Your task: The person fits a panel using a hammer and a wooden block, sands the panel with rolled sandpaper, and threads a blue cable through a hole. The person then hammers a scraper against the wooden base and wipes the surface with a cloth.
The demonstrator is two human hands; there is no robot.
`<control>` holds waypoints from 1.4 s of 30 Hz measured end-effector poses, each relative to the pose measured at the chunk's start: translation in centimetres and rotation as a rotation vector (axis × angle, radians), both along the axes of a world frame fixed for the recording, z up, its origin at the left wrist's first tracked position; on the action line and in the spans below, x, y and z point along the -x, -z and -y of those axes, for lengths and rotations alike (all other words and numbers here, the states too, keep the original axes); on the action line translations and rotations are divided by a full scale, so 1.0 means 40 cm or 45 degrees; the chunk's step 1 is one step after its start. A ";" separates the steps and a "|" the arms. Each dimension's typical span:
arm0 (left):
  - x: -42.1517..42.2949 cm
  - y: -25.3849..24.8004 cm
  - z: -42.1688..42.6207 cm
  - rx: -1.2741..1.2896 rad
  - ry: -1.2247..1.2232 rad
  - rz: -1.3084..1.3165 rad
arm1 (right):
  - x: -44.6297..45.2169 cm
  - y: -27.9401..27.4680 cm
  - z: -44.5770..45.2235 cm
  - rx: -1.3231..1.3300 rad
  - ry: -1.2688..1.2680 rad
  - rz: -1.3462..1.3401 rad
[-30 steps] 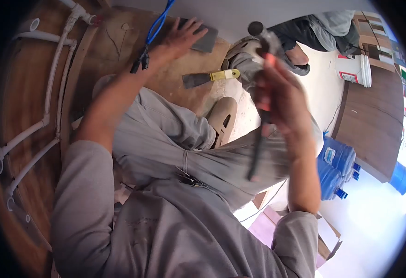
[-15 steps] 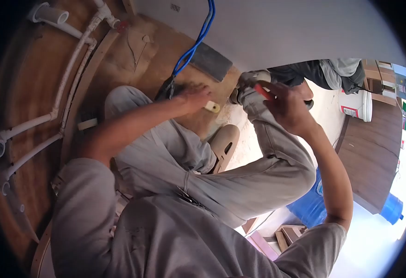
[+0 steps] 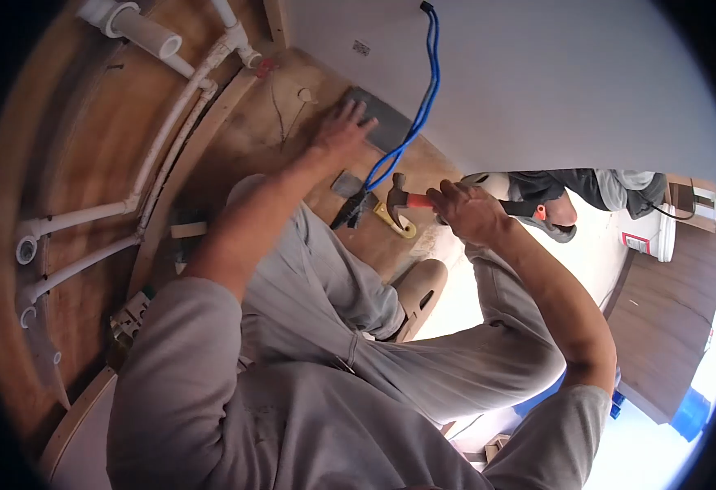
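Observation:
My left hand (image 3: 344,131) has its fingers spread over the near left end of a flat dark grey block (image 3: 391,126), which lies on the wooden board. In my right hand (image 3: 471,214) is a hammer (image 3: 418,200) with a red and black handle, held level, its metal head pointing left. Beneath the hammer head lies a putty knife with a yellow handle (image 3: 396,222); its grey blade (image 3: 347,184) is partly hidden behind black connectors (image 3: 358,204). Those connectors end a twisted blue cable (image 3: 423,106) that hangs between my hands.
White pipes (image 3: 180,114) run along the wooden panel at left. A pale grey panel (image 3: 554,82) spans the top. Another person's foot (image 3: 560,214) and dark clothing are at upper right, near a white bucket (image 3: 664,237). Blue bottles (image 3: 691,415) stand at lower right.
My left hand has moved up from the putty knife to the grey block, its fingers now spread. The hammer has turned level and swung leftward in my right hand. The whole view has shifted.

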State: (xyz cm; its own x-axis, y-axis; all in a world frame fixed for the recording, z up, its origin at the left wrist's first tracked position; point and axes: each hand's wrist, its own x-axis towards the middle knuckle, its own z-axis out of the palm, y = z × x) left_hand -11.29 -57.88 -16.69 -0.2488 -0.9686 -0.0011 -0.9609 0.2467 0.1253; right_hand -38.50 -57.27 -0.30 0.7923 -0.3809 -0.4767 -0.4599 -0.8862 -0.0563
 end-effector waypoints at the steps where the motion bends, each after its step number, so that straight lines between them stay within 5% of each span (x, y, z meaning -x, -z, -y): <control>1: -0.060 0.000 0.020 0.009 -0.040 0.020 | -0.019 0.020 0.011 -0.019 -0.004 0.053; 6: -0.208 0.055 0.076 0.121 -0.011 -0.149 | -0.152 0.158 0.037 -0.014 -0.094 0.354; 9: -0.234 0.090 0.088 0.154 -0.097 -0.580 | -0.211 0.231 0.078 -0.006 0.146 0.207; 18: -0.244 0.021 0.082 0.004 -0.083 -0.213 | -0.228 0.251 0.086 0.112 0.166 0.277; 24: -0.349 0.205 0.117 0.137 -0.661 -0.027 | -0.248 0.331 0.117 0.139 0.468 0.178; 27: -0.313 0.064 0.063 0.052 -0.500 0.522 | -0.285 0.239 0.117 0.085 0.366 0.391; 33: -0.274 0.041 0.067 0.000 -0.856 -0.016 | -0.349 0.219 0.086 -0.045 0.146 0.413; 37: -0.323 0.110 0.088 0.175 -0.775 -0.231 | -0.379 0.292 0.089 0.234 0.059 0.490; 42: -0.369 0.174 0.114 0.182 -0.758 -0.614 | -0.406 0.271 0.089 0.169 0.204 0.325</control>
State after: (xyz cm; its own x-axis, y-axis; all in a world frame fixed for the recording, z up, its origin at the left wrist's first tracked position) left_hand 3.48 -62.46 -23.64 0.3716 -0.9219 0.1101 -0.7839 -0.2480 0.5692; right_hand -22.27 -60.82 -11.14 0.8047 -0.5560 -0.2083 -0.5801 -0.8110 -0.0764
